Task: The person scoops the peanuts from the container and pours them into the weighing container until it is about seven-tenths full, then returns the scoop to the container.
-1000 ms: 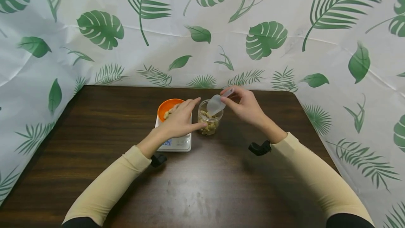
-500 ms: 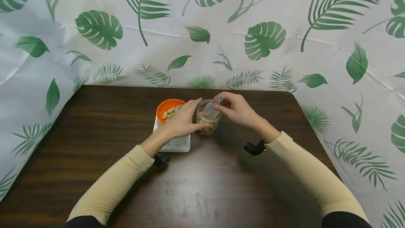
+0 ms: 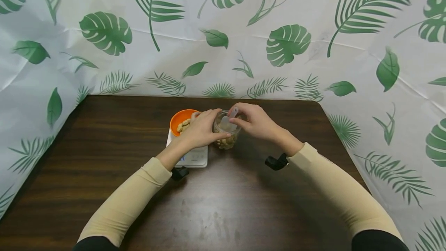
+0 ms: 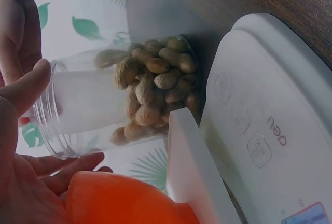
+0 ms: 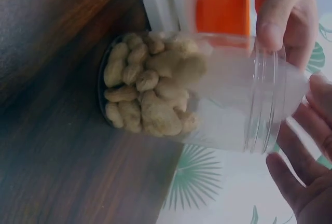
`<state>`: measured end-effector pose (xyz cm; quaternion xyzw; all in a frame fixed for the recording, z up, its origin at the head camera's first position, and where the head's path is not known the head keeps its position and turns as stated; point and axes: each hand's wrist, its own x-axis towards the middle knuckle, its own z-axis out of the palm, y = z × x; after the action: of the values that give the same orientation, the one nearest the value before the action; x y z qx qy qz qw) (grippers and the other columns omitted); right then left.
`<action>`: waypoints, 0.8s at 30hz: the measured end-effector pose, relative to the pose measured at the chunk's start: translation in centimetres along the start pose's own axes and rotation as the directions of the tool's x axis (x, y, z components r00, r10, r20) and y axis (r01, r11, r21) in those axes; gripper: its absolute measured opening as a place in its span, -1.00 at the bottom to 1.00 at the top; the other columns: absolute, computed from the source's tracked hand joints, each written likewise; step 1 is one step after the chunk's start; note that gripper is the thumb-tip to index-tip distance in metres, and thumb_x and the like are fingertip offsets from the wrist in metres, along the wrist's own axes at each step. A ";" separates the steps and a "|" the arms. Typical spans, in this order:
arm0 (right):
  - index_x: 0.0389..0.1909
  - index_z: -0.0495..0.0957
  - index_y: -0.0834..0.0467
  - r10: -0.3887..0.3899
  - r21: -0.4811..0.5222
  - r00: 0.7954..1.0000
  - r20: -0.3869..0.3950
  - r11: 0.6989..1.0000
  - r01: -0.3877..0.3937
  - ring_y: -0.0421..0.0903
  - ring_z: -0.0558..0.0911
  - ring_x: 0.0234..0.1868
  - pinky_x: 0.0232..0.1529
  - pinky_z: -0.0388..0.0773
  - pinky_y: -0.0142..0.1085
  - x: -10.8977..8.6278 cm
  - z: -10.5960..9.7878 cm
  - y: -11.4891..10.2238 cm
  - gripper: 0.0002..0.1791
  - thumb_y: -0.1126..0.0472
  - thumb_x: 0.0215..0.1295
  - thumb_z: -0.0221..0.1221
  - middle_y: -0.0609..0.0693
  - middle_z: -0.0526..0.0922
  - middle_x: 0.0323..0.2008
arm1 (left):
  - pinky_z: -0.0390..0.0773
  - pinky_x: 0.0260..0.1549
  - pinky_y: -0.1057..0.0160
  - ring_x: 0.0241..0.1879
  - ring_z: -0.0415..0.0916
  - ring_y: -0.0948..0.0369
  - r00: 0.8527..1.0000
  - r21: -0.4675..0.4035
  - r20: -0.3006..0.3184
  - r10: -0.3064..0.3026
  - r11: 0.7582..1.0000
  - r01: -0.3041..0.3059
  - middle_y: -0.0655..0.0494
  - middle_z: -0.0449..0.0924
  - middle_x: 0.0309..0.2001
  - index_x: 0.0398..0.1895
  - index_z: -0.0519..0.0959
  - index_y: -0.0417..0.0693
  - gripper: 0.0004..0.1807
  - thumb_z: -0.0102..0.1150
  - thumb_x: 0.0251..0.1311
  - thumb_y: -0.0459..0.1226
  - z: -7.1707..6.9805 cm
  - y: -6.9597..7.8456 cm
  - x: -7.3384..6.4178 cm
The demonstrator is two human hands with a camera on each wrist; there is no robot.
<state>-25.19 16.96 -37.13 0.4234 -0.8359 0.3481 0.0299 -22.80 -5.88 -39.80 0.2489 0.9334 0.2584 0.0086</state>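
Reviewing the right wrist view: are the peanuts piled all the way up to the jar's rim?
No, the peanuts fill only the lower part of the clear jar, well below its rim.

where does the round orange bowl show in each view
Head: round orange bowl, slightly left of centre, partly behind the left hand.
Left wrist: at the bottom edge, left of centre.
Right wrist: at the top edge, right of centre.
Shared landmark: clear cylindrical jar of peanuts, in all three.

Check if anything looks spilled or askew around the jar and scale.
Nothing stands out: the jar stands upright on the table with peanuts inside, the orange bowl sits on the scale, and I see no spill.
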 end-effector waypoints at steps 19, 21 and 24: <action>-0.04 0.66 0.26 0.121 0.185 0.989 -0.089 0.977 -0.102 -0.03 0.71 -0.11 -0.16 0.64 -0.22 -0.8 0.4 0.8 -0.84 0.32 0.42 0.28 0.08 0.71 -0.09 | 0.14 0.25 -0.27 0.31 0.41 0.01 1.000 0.006 -0.001 0.009 1.000 -0.009 -0.02 0.46 0.37 0.51 0.32 -0.15 -0.02 0.31 0.21 0.28 -0.2 -0.2 -0.2; -0.04 0.67 0.25 0.125 0.208 0.985 -0.116 0.973 -0.099 -0.01 0.71 -0.11 -0.15 0.62 -0.28 -0.8 0.2 0.9 -0.84 0.35 0.41 0.28 0.07 0.71 -0.11 | 0.14 0.25 -0.27 0.31 0.41 0.01 1.000 -0.002 -0.002 0.005 1.000 -0.005 -0.02 0.46 0.38 0.52 0.31 -0.14 -0.02 0.32 0.21 0.27 -0.2 -0.2 -0.2; -0.04 0.67 0.25 0.118 0.210 0.983 -0.140 0.974 -0.087 0.04 0.71 -0.12 -0.13 0.62 -0.28 -0.8 0.1 0.8 -0.83 0.40 0.39 0.28 0.07 0.71 -0.12 | 0.13 0.25 -0.29 0.28 0.43 0.02 1.000 -0.020 -0.002 0.004 1.000 -0.004 -0.01 0.47 0.36 0.52 0.32 -0.14 -0.04 0.34 0.21 0.24 -0.3 -0.2 -0.3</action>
<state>-25.30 17.77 -37.90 0.3527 -0.8120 0.4640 0.0320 -22.67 -6.31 -39.63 0.2505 0.9303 0.2678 0.0095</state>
